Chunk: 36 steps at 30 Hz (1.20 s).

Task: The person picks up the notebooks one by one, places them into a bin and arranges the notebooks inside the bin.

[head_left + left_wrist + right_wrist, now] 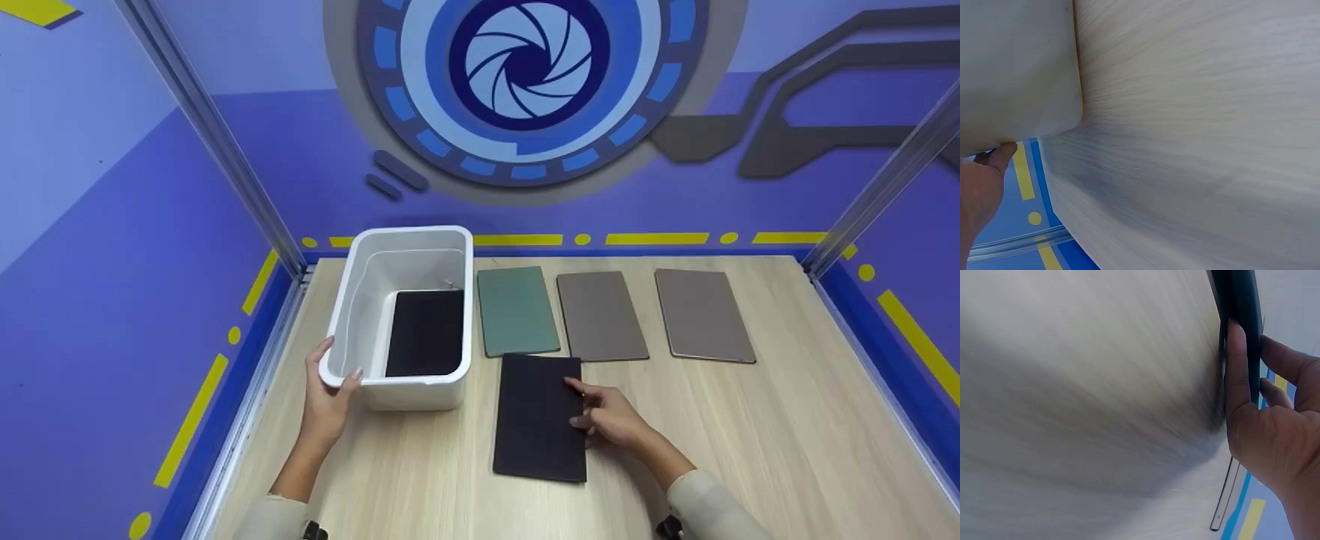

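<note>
Nearest, two pale beige fabric sleeves, the left sleeve and the right sleeve, come in over a light wood-grain worktop. The right hand pinches a black, flat, rectangular notebook by its right edge, the grip closed with fingers on both faces; the right wrist view shows one finger on the side toward the worktop. Whether the whole notebook is off the surface, I cannot tell. To its left, the left hand grasps the near left corner of a white, deep, rounded-corner bin, the thumb over the rim and fingers along the outside. Inside the bin, toward its right wall, is another flat black rectangular notebook. Beyond the pinched notebook, three more lie flat in a row: a muted green rectangular notebook just beside the bin, a grey-brown rectangular notebook in the middle, and a second grey-brown rectangular notebook at the right. Farthest stands a blue-purple wall panel with yellow dashes along its foot and a large round aperture graphic.
</note>
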Available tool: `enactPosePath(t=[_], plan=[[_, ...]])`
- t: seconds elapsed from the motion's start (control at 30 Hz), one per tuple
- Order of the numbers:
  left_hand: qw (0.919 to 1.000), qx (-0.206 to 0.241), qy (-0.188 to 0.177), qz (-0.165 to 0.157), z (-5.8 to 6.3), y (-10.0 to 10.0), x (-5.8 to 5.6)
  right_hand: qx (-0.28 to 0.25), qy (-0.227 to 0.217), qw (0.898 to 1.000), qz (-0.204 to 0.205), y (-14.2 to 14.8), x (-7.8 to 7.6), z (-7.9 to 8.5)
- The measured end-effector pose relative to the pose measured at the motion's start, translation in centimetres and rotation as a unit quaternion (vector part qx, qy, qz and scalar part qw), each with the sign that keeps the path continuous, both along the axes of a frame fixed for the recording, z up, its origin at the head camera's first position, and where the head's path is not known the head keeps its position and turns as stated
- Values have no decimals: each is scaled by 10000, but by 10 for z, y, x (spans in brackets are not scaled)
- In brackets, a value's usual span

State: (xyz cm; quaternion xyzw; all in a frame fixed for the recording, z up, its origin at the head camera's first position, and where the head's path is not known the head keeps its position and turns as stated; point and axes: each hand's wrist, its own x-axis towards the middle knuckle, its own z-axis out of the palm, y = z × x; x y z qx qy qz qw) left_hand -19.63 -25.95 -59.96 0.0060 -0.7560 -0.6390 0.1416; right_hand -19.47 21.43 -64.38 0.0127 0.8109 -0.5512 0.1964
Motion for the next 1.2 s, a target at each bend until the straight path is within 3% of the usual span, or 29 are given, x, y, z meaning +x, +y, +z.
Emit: enactPosePath(t=[0.4,1.2], plan=[[9999,-107,-50,-38,-1,-2,-1,-161,19,9998,-80,-3,2,-4],[10000,11,-8,-28,-1,-1,0,-1,121,9999,-77,-2,2,-4]])
